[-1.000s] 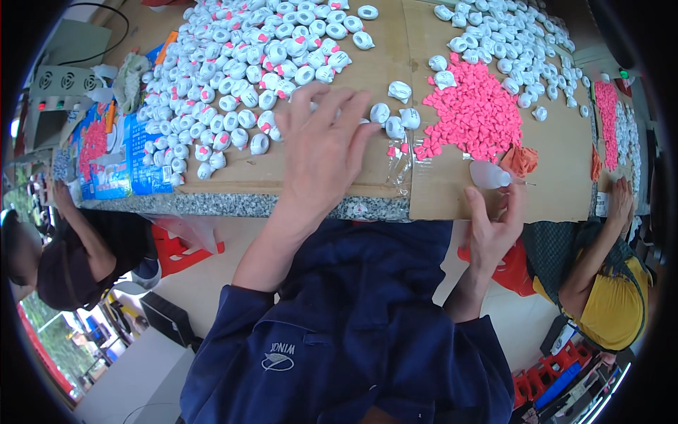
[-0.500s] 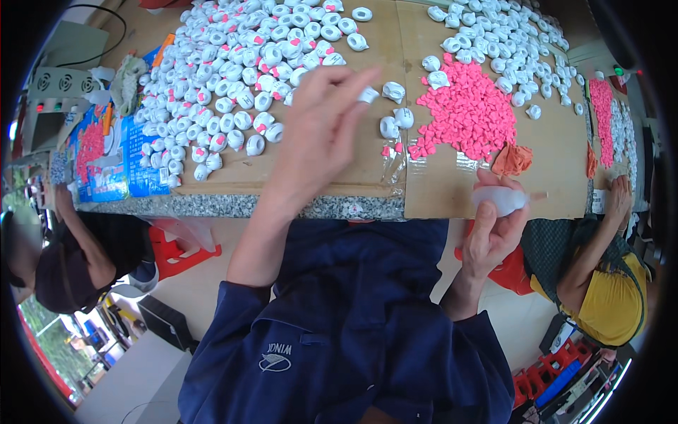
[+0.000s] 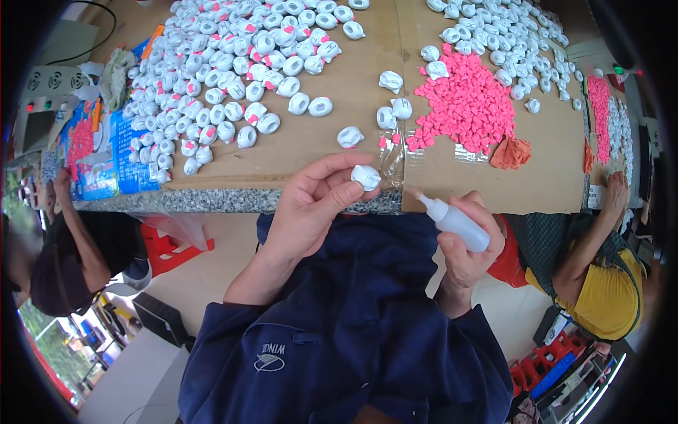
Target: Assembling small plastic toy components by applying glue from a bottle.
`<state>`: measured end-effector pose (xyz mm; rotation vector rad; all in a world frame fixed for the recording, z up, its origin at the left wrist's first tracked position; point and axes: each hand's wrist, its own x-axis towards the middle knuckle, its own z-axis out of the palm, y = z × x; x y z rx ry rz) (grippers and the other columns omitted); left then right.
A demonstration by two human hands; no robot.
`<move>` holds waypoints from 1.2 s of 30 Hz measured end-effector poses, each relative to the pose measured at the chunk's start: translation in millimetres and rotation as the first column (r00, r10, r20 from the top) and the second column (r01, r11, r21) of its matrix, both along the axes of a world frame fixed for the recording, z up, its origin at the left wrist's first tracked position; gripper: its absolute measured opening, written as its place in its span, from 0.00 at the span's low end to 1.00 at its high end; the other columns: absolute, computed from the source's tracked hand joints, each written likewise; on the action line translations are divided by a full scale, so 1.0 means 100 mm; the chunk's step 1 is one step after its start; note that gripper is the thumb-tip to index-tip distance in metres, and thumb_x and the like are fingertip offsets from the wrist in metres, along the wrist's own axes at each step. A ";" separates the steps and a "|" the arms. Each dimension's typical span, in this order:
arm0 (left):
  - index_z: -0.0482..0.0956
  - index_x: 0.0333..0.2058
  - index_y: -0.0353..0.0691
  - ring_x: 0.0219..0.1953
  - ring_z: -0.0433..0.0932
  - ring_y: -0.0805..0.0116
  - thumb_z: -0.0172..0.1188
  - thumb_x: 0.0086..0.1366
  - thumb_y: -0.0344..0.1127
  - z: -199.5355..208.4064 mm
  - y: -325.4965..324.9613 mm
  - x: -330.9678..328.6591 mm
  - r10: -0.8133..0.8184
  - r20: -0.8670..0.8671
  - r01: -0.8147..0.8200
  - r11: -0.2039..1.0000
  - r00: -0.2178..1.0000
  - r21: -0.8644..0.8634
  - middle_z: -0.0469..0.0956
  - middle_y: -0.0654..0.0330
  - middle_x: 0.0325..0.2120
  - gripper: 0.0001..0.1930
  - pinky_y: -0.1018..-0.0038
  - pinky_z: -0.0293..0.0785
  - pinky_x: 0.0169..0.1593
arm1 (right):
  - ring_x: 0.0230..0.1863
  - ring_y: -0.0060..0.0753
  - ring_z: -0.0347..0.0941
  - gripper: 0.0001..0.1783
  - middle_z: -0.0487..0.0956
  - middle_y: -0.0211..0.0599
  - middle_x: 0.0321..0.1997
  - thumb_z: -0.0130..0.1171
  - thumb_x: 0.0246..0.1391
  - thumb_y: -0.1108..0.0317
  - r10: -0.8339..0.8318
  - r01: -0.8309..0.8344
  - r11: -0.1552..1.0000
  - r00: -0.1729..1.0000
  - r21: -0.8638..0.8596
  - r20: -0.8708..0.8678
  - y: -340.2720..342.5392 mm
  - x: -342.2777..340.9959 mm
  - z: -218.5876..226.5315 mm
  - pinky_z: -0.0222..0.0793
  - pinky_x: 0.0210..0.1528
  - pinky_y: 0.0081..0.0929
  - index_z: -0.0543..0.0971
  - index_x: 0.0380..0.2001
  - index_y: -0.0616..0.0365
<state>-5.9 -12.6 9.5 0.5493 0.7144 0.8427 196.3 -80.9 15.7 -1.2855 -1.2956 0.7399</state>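
Near the table's front edge, my left hand (image 3: 307, 205) pinches a small white plastic head-shaped piece (image 3: 366, 177) between thumb and fingers. My right hand (image 3: 472, 247) is wrapped round a translucent squeeze bottle (image 3: 462, 225), tilted so its thin nozzle points up and left toward that piece, with a gap between them. Just beyond my left hand lies a single white piece (image 3: 349, 137) on the cardboard (image 3: 353, 78). Farther off is a heap of small pink bow-shaped pieces (image 3: 466, 102), with a crumpled orange cloth (image 3: 511, 154) at its near side.
A large heap of white pieces (image 3: 212, 78), some with pink parts, covers the left; more white pieces (image 3: 487, 35) lie at the far right. A granite edge (image 3: 240, 199) fronts the table. People work at both sides, one in a yellow top (image 3: 607, 304).
My left hand has come back toward me with a white piece in its fingers. My right hand has turned the bottle, whose nozzle now points up and left instead of right.
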 end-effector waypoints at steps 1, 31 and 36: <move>0.69 0.46 0.32 0.41 0.75 0.71 0.52 0.60 0.23 -0.05 -0.01 0.00 -0.004 -0.002 0.005 0.999 1.000 0.040 0.74 0.56 0.39 0.14 0.75 0.72 0.47 | 0.25 0.23 0.67 0.26 0.72 0.37 0.25 0.64 0.43 0.56 -0.003 0.003 1.000 1.000 -0.002 0.003 -0.01 -0.01 0.00 0.59 0.26 0.15 0.75 0.37 0.70; 0.68 0.41 0.33 0.45 0.74 0.62 0.56 0.57 0.23 -0.12 0.00 0.03 0.015 -0.019 -0.014 1.000 1.000 0.027 0.73 0.56 0.40 0.12 0.73 0.73 0.48 | 0.21 0.22 0.64 0.18 0.73 0.33 0.20 0.66 0.37 0.70 -0.028 0.010 0.985 0.995 -0.170 -0.100 -0.02 -0.04 0.00 0.56 0.23 0.17 0.78 0.34 0.68; 0.68 0.40 0.33 0.45 0.75 0.63 0.56 0.57 0.23 -0.12 0.00 0.03 0.007 -0.024 -0.007 1.000 1.000 0.028 0.73 0.56 0.40 0.12 0.74 0.73 0.48 | 0.22 0.21 0.63 0.18 0.73 0.34 0.22 0.66 0.37 0.69 -0.028 0.005 0.981 0.993 -0.194 -0.115 -0.02 -0.05 0.00 0.55 0.23 0.16 0.79 0.34 0.68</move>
